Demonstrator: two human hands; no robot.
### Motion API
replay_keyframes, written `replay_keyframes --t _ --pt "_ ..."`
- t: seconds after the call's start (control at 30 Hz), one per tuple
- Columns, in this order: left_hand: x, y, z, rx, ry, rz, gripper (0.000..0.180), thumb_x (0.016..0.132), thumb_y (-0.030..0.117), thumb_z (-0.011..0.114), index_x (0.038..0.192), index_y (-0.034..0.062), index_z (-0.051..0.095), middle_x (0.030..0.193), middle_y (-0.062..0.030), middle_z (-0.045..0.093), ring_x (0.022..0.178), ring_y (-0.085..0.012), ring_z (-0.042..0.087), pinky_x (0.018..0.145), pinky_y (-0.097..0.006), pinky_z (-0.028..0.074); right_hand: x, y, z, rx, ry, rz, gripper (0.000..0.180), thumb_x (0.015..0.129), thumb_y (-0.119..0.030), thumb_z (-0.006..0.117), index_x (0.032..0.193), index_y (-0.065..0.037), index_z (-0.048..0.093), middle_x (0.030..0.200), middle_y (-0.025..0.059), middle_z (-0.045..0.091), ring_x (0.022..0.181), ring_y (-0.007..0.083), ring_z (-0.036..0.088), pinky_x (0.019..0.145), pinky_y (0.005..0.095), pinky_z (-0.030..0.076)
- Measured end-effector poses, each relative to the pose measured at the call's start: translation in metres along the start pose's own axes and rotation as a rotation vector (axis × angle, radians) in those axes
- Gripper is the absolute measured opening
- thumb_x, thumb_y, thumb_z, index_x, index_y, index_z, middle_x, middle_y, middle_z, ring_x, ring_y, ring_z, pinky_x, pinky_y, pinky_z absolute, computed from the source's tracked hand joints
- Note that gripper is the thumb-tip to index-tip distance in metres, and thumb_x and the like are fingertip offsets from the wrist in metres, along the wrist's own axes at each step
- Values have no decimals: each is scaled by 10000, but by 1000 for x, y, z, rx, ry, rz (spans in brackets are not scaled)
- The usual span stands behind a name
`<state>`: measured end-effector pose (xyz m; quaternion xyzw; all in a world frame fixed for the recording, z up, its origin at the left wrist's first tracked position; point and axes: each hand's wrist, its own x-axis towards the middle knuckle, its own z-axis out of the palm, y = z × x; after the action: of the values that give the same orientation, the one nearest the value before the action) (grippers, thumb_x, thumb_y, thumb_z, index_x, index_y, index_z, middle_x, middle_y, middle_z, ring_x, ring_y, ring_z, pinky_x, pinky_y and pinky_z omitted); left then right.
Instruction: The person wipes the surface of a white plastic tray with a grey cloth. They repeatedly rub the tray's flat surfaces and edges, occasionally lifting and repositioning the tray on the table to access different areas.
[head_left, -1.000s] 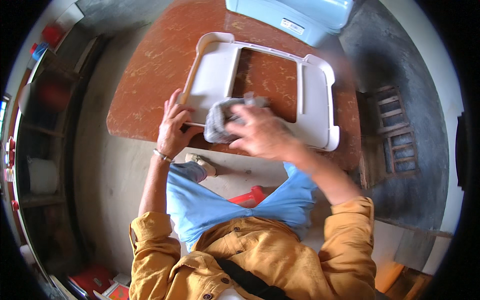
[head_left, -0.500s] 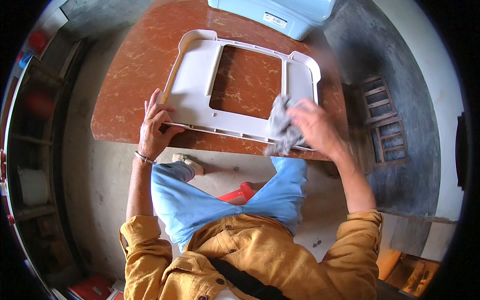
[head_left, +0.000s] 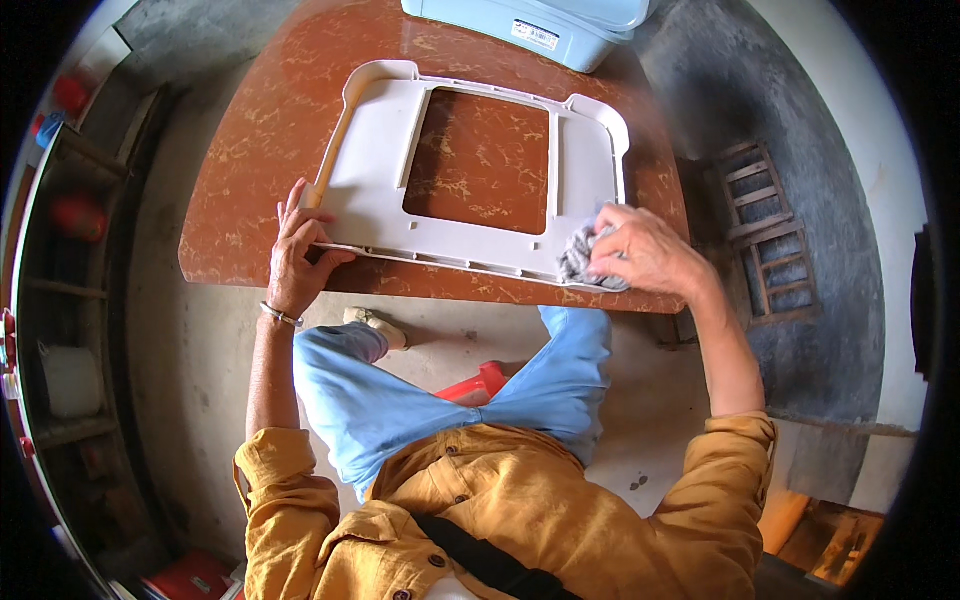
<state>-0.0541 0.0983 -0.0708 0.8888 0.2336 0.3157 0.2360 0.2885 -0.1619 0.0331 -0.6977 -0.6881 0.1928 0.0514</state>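
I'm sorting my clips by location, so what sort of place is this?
Perhaps a plain household room or small workroom: there's a brown marbled table, shelving with a white container on the left, and a slatted wooden frame on the right.

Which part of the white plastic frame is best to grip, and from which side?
Probably the raised left rim of the white plastic frame, coming from the left: it stands up like a wall and offers an edge to pinch. The left hand is at its near end; the right hand and grey cloth occupy the near-right corner.
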Motion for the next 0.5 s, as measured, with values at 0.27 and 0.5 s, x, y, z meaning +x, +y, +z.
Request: replay_keyframes --t 0.27,0.5 --pt "2 -2 1 -9 -15 1 404 604 102 856 687 37 466 1115 -98 624 1417 -376 292 1167 -562 199 30 -41 40 229 207 -104 160 848 -255 686 870 -102 725 1043 115 595 908 291 643 797 398 498" --pt "-1 -1 6 133 71 -44 340 622 78 839 872 51 611 1295 -79 540 1427 -362 271 1153 -621 154 8 6 5 -129 147 -43 202 875 -254 637 794 -84 709 1005 98 561 1008 263 554 849 398 446"
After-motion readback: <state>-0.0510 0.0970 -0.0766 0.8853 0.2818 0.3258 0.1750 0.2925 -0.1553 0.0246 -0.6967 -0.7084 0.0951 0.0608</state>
